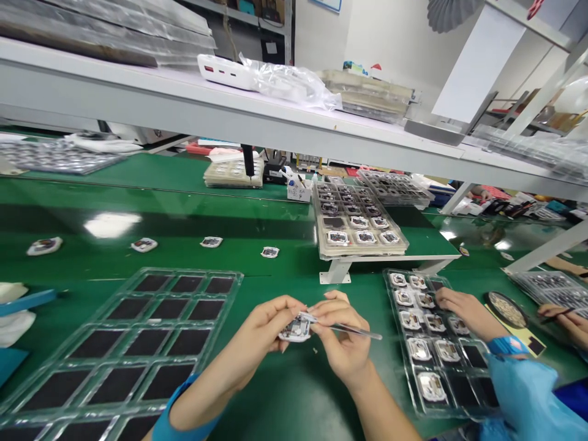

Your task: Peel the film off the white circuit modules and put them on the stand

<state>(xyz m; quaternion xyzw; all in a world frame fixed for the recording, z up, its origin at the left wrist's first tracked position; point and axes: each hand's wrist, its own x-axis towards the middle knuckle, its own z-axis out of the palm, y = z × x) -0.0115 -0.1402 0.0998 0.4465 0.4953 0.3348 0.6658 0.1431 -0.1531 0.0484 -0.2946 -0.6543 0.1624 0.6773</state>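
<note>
My left hand (pixel 261 324) pinches a small white electronic module (pixel 294 329) by its edges above the green bench. My right hand (pixel 343 337) holds steel tweezers (pixel 353 331), and their tip meets the module. The module's underside is partly hidden by my fingers. To the left lies a clear plastic tray (pixel 151 318) with black pads in its pockets. To the right, a clear tray (pixel 401 343) holds several similar modules. A co-worker's hand (pixel 463 312) rests among those modules, beyond reach of my hands.
A green conveyor belt (pixel 160 223) carries several modules across the view behind my hands. A stacked tray of modules (pixel 361 220) stands on a white stand. A white shelf (pixel 184 101) spans overhead. Another hand (pixel 565 323) holds a thin tool at the right edge.
</note>
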